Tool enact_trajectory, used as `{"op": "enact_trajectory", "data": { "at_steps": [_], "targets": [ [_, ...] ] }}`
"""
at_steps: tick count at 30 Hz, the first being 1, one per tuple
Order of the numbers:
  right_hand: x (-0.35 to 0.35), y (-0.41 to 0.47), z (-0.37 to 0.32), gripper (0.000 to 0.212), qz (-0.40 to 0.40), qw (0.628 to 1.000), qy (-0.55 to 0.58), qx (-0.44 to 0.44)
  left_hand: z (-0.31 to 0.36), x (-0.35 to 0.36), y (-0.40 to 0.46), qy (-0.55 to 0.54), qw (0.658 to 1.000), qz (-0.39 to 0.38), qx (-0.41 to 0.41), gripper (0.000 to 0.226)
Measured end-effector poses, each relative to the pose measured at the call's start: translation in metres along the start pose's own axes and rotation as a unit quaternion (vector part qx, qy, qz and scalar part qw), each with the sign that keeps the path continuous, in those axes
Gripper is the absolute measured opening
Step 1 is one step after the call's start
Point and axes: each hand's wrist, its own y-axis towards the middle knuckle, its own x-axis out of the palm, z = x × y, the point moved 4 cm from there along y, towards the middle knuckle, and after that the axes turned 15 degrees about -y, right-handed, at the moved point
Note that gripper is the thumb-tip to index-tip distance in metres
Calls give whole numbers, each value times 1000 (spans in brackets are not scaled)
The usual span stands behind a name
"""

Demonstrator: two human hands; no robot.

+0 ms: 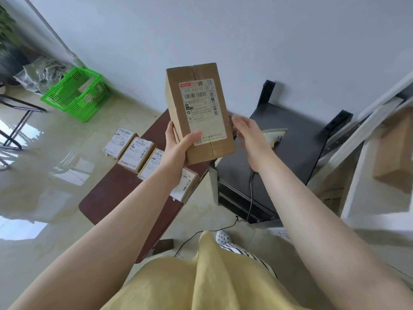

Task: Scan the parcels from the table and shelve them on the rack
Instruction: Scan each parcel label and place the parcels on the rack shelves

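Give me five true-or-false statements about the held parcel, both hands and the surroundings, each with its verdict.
1. The left hand grips the raised parcel. True.
2. The parcel's shipping label faces the camera. True.
3. The right hand holds a second parcel. False: it holds nothing and is open beside the raised parcel.
4. The green basket stands on the brown table. False: it stands on the floor by the wall.
5. More labelled parcels lie on the brown table. True.
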Motion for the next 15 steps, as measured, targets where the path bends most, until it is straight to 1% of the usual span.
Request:
{"op": "enact_trajectory", "data": {
  "at_steps": [1,4,7,9,11,15],
  "targets": [
    [8,-15,-6,97,-45,999,-4,-18,1,1,-8,-2,1000,-17,9,108],
    [19,-56,-8,100,-147,987,29,-48,-1,-1,-31,-1,997,-80,8,104],
    [25,-107,13,105,-206,975,68,-46,-13,-16,-66,45,992,-120,1,107],
    [32,-145,35,104,-225,971,77,-23,-28,-29,-94,56,988,-141,-15,111],
    [41,-184,60,105,-227,971,80,-2,-48,-42,-125,57,985,-161,-37,111],
    [49,-251,113,110,-164,981,96,36,-89,-60,-183,78,976,-188,-72,103]
  ]
}}
